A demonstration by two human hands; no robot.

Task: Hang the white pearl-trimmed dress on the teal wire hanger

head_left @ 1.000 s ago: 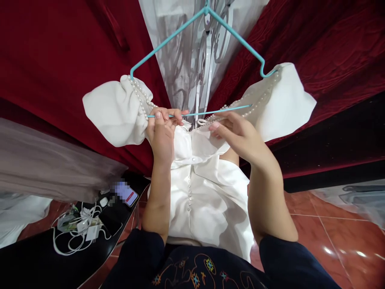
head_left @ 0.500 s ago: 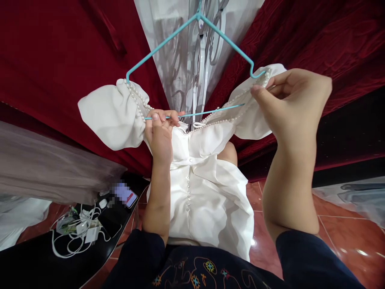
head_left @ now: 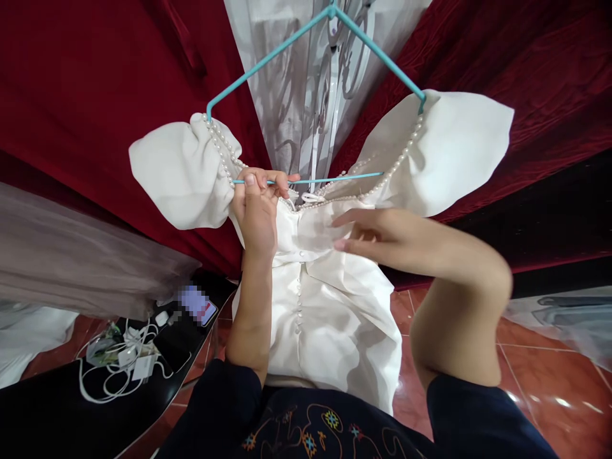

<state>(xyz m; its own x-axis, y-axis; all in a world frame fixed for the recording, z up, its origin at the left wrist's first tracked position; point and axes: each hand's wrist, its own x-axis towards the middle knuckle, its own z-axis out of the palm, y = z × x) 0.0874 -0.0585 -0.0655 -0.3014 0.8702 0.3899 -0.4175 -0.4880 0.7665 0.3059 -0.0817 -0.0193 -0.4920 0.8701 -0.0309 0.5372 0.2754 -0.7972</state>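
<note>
A white dress (head_left: 335, 306) with puffed sleeves, pearl trim and a row of buttons down its front hangs on a light-blue hanger (head_left: 275, 58). My left hand (head_left: 259, 207) is closed around the hanger's lower bar near the left neckline. Over the right side of the bodice, my right hand (head_left: 377, 236) is in the air with its fingers apart, holding nothing. The right sleeve (head_left: 459, 150) now sits over the hanger's right end. The left sleeve (head_left: 179, 172) drapes from the opposite end.
Dark red curtains (head_left: 95, 76) flank a white metal frame with scrollwork (head_left: 329, 95). At lower left, a black table (head_left: 43, 408) bears tangled white cables (head_left: 129, 357) and a phone (head_left: 203, 309). Red floor tiles (head_left: 540, 370) show at right.
My right hand has let go of the right sleeve's pearl edge and moved down and left over the bodice. The strap has gone over the hanger's right end. My left hand keeps its grip.
</note>
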